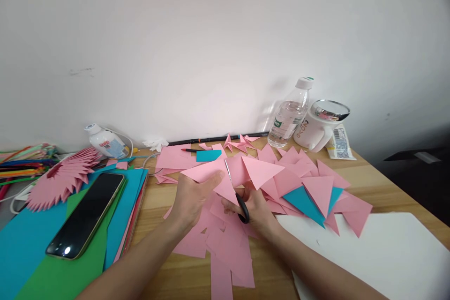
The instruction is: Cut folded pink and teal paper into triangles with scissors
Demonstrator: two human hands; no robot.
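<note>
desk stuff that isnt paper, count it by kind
phone: 1
scissors, in the right hand: 1
water bottle: 1
mug: 1
glue bottle: 1
total: 5

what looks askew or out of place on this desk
The clear plastic water bottle tilts against the white mug instead of standing upright. The black smartphone lies on stacked coloured paper sheets.
</note>
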